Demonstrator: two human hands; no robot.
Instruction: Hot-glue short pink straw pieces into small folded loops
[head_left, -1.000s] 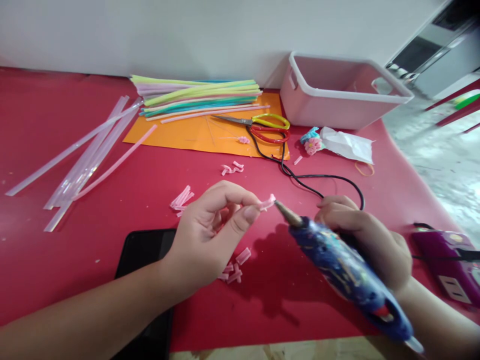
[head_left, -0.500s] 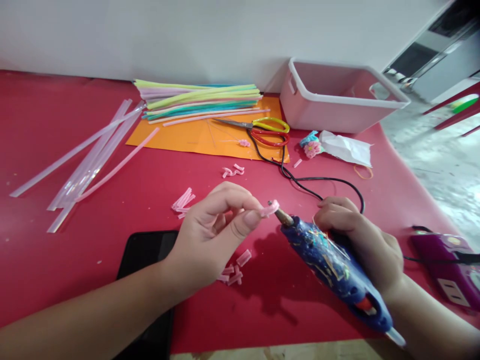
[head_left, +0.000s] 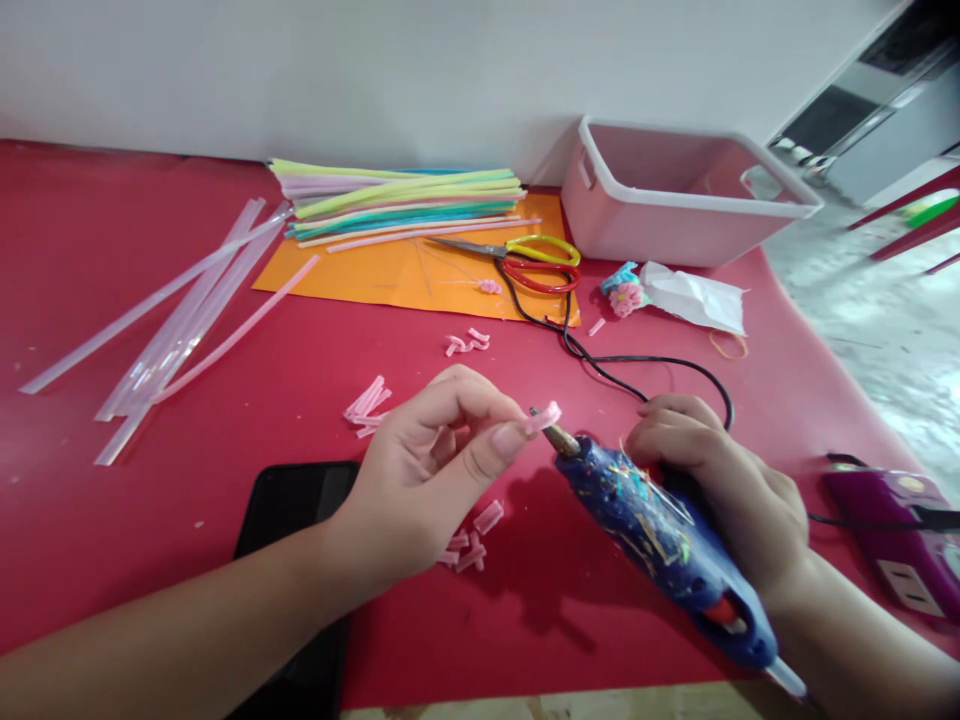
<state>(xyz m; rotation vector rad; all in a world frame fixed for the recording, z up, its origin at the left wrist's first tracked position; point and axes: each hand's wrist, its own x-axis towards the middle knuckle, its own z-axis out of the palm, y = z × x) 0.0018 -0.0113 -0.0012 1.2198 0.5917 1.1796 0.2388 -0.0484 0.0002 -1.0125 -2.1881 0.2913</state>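
A short pink straw piece (head_left: 543, 417) is pinched by one end between thumb and forefinger of the left hand (head_left: 427, 470), above the red table (head_left: 112, 480), so that its free end meets the nozzle (head_left: 559, 438) of the blue glue gun (head_left: 660, 530). The gun is gripped fully in the right hand (head_left: 720, 490), with its tip angled up toward the piece; more cut pieces (head_left: 469, 545) lie beneath, beside a black phone (head_left: 292, 500)

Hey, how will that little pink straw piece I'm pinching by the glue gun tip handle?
The small pink plastic straw piece is probably light: the left hand holds it between two fingertips. Thin tubing likely crushes easily. Held at the nozzle of the blue hot-glue gun, it may turn sticky.
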